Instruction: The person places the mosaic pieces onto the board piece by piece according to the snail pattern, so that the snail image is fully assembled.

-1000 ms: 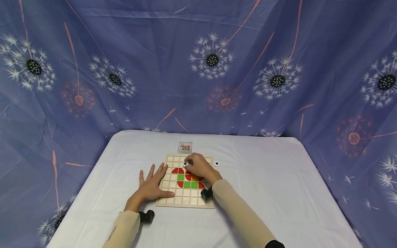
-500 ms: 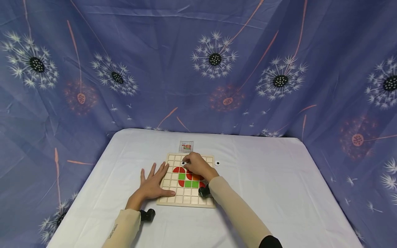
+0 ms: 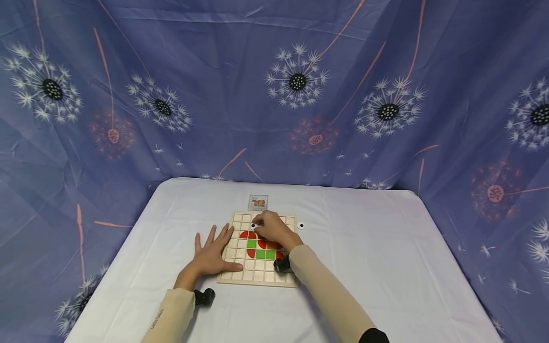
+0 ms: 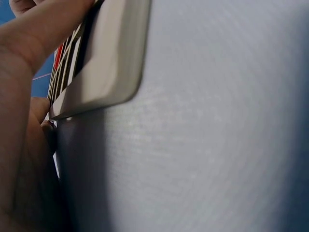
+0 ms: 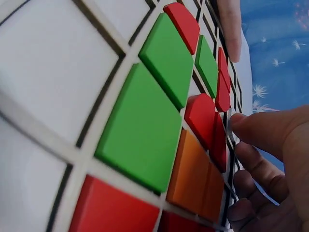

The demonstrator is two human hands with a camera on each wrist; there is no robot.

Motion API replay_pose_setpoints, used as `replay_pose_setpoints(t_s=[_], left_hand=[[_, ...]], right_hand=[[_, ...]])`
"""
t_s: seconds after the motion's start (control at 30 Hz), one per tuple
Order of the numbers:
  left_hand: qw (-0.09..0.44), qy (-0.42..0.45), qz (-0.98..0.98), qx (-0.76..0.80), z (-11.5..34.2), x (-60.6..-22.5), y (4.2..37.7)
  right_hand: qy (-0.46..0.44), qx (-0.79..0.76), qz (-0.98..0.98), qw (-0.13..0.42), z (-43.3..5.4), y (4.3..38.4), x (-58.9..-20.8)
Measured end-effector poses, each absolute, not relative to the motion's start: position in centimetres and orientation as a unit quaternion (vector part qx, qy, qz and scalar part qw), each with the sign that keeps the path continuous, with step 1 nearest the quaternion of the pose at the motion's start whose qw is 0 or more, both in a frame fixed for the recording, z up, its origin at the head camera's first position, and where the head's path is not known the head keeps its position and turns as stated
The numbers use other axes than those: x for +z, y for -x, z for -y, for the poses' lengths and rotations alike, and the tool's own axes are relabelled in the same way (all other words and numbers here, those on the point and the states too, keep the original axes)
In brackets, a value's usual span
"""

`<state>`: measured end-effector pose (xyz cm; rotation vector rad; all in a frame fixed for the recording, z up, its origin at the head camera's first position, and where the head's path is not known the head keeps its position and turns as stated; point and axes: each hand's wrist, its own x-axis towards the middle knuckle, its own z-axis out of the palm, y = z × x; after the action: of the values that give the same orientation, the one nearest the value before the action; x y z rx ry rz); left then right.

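A pale wooden grid board (image 3: pixel 254 276) lies on the white table, with red, green and orange tiles in its middle squares. At its left edge my left hand (image 3: pixel 210 259) rests with spread fingers, the thumb across the near-left squares. My right hand (image 3: pixel 274 229) reaches over the board and pinches a small white eye piece (image 3: pixel 253 226) with a black dot, close over the upper squares. In the right wrist view the fingertips of the right hand (image 5: pixel 270 154) sit beyond the red tiles (image 5: pixel 201 116), the green tiles (image 5: pixel 140 130) and the orange tiles (image 5: pixel 186 169).
Just past the board's right edge lies a second white eye piece (image 3: pixel 301 225). Behind the board is a small picture card (image 3: pixel 258 203) with a coloured pattern on a grid. A blue dandelion-print curtain (image 3: pixel 223 95) hangs behind the table.
With the eye piece in its fingers, my right hand has shifted slightly left over the board, then held nearly still. The left hand stays in place on the board.
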<state>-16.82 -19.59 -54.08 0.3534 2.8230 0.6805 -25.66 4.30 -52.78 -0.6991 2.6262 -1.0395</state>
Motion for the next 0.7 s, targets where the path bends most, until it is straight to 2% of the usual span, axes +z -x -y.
replay_pose_setpoints(t_s=[0.27,0.7], left_hand=[[0.107,-0.118,-0.960,0.232,19.5,-54.1,16.8],[0.109,-0.119,-0.956,0.244,19.4,-54.5,16.7]], right_hand=[[0.226,-0.381,-0.894,0.073,-7.2,25.6,-52.1],[0.163,-0.344,-0.923,0.051,-17.2,25.4,-51.7]])
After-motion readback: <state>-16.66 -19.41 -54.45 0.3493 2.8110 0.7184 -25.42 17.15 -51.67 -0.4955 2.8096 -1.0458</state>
